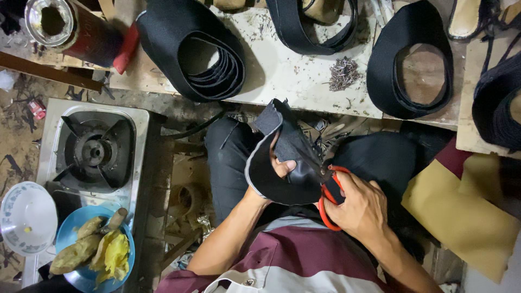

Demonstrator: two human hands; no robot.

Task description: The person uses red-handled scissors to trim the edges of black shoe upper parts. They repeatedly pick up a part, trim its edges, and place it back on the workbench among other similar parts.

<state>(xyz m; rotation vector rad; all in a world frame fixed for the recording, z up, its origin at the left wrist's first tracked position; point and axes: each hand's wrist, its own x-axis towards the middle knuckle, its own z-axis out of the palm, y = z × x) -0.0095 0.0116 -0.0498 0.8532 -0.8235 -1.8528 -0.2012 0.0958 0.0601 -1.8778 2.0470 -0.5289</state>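
The left hand pinched a black leather piece over the lap, at six o'clock from the workbench. The right hand, at four o'clock, gripped red-handled scissors (blades in the leather).

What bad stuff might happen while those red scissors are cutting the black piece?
The left hand grips the black shoe piece close to the red-handled scissors in the right hand, so a finger might get nipped. The piece is folded, so the cut may go crooked.
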